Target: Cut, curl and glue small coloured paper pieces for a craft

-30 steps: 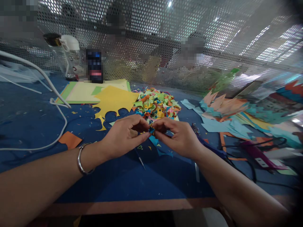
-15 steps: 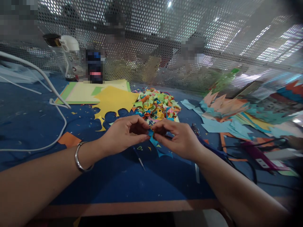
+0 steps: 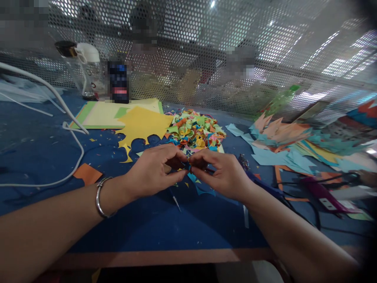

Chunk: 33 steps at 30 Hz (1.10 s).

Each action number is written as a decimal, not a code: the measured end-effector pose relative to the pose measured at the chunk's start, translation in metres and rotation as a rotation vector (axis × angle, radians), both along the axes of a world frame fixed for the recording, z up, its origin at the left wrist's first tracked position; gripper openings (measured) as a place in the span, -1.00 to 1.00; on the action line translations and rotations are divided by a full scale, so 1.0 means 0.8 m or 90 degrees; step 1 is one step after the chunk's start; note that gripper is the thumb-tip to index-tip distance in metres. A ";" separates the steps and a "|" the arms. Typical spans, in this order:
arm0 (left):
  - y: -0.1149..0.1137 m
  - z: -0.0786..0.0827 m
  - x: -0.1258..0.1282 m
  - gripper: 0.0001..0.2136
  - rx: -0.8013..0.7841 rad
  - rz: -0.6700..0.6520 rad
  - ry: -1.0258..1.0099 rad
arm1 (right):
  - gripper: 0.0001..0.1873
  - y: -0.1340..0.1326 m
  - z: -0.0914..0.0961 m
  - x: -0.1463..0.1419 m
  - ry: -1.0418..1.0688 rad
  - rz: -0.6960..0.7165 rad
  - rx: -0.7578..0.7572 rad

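My left hand (image 3: 156, 169) and my right hand (image 3: 224, 173) meet at the fingertips over the blue table. Both pinch a small piece of paper (image 3: 187, 165), which looks blue with a bit of orange; the fingers hide most of it. A heap of small colourful paper pieces (image 3: 194, 127) lies just beyond my fingertips. Light-blue paper scraps (image 3: 204, 192) sit on the table under my right hand. A thin pointed tool (image 3: 176, 201) rests below my left hand, partly covered by it.
A yellow sheet (image 3: 147, 122) with curved cut-outs overlaps a paper stack (image 3: 100, 112). Bottles (image 3: 91, 74) and a phone (image 3: 118, 84) stand behind. A white cable (image 3: 81, 153) curves at left. At right lie cut paper strips (image 3: 279, 131), a purple power strip (image 3: 321, 194) and dark cords.
Both hands keep their pinch at nearly the same spot. The paper between the fingertips shows less blue than before, and the left fingers have shifted slightly. The view has moved a little.
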<state>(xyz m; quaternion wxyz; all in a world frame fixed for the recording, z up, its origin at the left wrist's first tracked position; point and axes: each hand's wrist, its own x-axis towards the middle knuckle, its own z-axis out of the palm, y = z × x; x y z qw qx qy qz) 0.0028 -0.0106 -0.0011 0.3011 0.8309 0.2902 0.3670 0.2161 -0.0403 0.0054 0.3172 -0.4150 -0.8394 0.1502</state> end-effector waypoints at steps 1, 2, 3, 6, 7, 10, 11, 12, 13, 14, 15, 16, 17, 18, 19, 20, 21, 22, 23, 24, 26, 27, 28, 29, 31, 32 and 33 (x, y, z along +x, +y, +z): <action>0.000 0.000 0.000 -0.89 0.013 0.002 0.004 | -0.95 0.000 0.000 0.000 -0.005 0.001 0.003; 0.000 0.000 0.000 -0.90 0.017 0.002 0.005 | -0.95 -0.001 0.000 0.000 -0.009 0.002 0.004; 0.000 -0.001 0.000 -0.90 0.014 -0.001 0.005 | -0.95 -0.001 0.000 -0.001 -0.013 0.002 0.004; 0.001 -0.001 -0.002 -0.87 -0.017 -0.018 -0.003 | -0.94 -0.001 0.000 -0.001 -0.013 0.000 0.001; 0.001 -0.001 -0.002 -0.86 -0.038 -0.026 -0.007 | -0.94 -0.001 0.000 -0.001 -0.011 0.000 -0.001; 0.001 0.000 -0.004 -0.82 -0.111 -0.048 -0.016 | -0.94 -0.003 0.000 -0.001 -0.010 0.000 -0.007; 0.002 0.000 -0.005 -0.81 -0.131 -0.054 -0.018 | -0.93 -0.003 0.000 -0.001 -0.011 0.000 -0.010; 0.003 0.000 -0.005 -0.81 -0.145 -0.058 -0.022 | -0.93 -0.003 0.000 -0.001 -0.012 0.001 -0.011; 0.004 -0.001 -0.005 -0.81 -0.156 -0.064 -0.025 | -0.93 -0.004 0.000 -0.001 -0.013 0.001 -0.010; 0.005 -0.001 -0.006 -0.81 -0.167 -0.069 -0.030 | -0.93 -0.004 0.000 -0.001 -0.013 0.001 -0.009; 0.007 -0.002 -0.006 -0.81 -0.181 -0.076 -0.034 | -0.94 -0.004 0.000 -0.001 -0.013 0.002 -0.008; 0.009 -0.003 -0.006 -0.81 -0.199 -0.085 -0.039 | -0.94 -0.004 0.001 -0.001 -0.013 0.003 -0.007; 0.010 -0.005 -0.006 -0.80 -0.220 -0.095 -0.046 | -0.94 -0.004 0.001 -0.001 -0.012 0.006 -0.007; 0.012 -0.006 -0.007 -0.79 -0.241 -0.103 -0.054 | -0.93 -0.004 0.001 -0.001 -0.012 0.008 -0.008; 0.013 -0.007 -0.007 -0.78 -0.263 -0.110 -0.062 | -0.93 -0.004 0.001 -0.001 -0.011 0.010 -0.009; 0.014 -0.008 -0.007 -0.77 -0.284 -0.116 -0.070 | -0.93 -0.004 0.001 -0.001 -0.010 0.012 -0.009; 0.015 -0.009 -0.007 -0.76 -0.302 -0.120 -0.078 | -0.93 -0.004 0.002 -0.002 -0.011 0.013 -0.009; 0.015 -0.010 -0.007 -0.75 -0.316 -0.122 -0.086 | -0.94 -0.004 0.002 -0.002 -0.012 0.014 -0.008; 0.015 -0.011 -0.007 -0.75 -0.327 -0.122 -0.089 | -0.93 -0.004 0.002 -0.002 -0.013 0.015 -0.006; 0.015 -0.011 -0.007 -0.75 -0.334 -0.121 -0.092 | -0.93 -0.004 0.002 -0.002 -0.015 0.016 -0.005; 0.015 -0.011 -0.006 -0.76 -0.332 -0.115 -0.090 | -0.93 -0.004 0.002 -0.002 -0.020 0.018 -0.005; 0.015 -0.011 -0.005 -0.77 -0.326 -0.110 -0.086 | -0.93 -0.004 0.002 -0.002 -0.022 0.019 -0.005; 0.014 -0.011 -0.005 -0.78 -0.320 -0.105 -0.080 | -0.93 -0.005 0.002 -0.002 -0.025 0.019 -0.004; 0.014 -0.010 -0.004 -0.78 -0.313 -0.100 -0.076 | -0.92 -0.005 0.002 -0.002 -0.028 0.019 -0.004; 0.013 -0.009 -0.004 -0.80 -0.299 -0.094 -0.071 | -0.93 -0.005 0.003 -0.002 -0.034 0.019 -0.003; 0.012 -0.008 -0.004 -0.80 -0.291 -0.092 -0.070 | -0.93 -0.005 0.003 -0.002 -0.035 0.020 -0.002; 0.012 -0.008 -0.004 -0.80 -0.283 -0.091 -0.068 | -0.93 -0.005 0.002 -0.002 -0.036 0.022 -0.002</action>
